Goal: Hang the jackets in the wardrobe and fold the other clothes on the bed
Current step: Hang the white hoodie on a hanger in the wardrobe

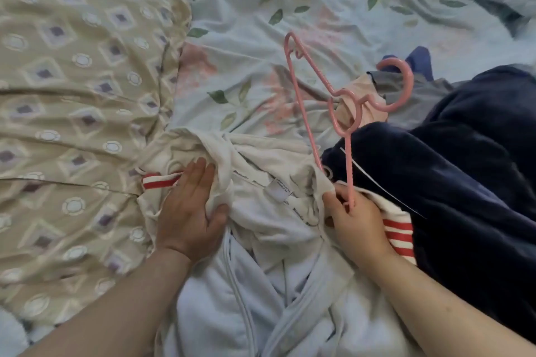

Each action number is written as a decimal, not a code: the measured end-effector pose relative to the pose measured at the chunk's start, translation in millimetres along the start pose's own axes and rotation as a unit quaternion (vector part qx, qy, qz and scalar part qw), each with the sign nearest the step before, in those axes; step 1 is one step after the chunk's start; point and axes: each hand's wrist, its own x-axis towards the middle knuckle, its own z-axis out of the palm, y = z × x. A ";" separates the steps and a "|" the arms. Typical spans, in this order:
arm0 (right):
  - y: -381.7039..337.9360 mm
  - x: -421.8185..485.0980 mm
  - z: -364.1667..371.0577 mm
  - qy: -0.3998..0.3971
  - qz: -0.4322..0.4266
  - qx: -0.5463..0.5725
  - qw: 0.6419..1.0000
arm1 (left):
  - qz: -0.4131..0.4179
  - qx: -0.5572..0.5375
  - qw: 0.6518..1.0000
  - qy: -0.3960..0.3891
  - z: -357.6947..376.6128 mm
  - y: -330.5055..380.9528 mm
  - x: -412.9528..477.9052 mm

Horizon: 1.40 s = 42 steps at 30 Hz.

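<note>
A white jacket (261, 211) with red-and-white striped trim lies crumpled on the bed, inner side and neck label facing up. My left hand (191, 206) holds a fold of its fabric near the collar, thumb curled under the cloth, fingers stretched out. My right hand (356, 220) pinches the lower end of a pink plastic hanger (339, 113) together with the jacket's edge. The hanger sticks up and away from me, its hook to the right, one arm tucked into the jacket's shoulder.
A dark navy fleece garment (470, 159) is piled on the right, with grey cloth (412, 95) behind it. A beige patterned blanket (72, 95) covers the left. The floral bedsheet (290, 9) stretches across the far side.
</note>
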 end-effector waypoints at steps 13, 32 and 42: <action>8.1 3.8 6.9 0.002 0.009 -0.006 1.000 | 0.001 0.045 0.998 -0.031 5.7 -3.8 7.3; -52.0 -67.8 10.3 0.149 0.062 0.140 0.977 | 0.021 -0.011 0.999 0.024 2.2 -9.0 0.6; -85.9 -164.4 -33.0 0.071 0.111 0.214 0.968 | 0.069 -0.054 0.996 -0.030 -22.1 5.3 -43.3</action>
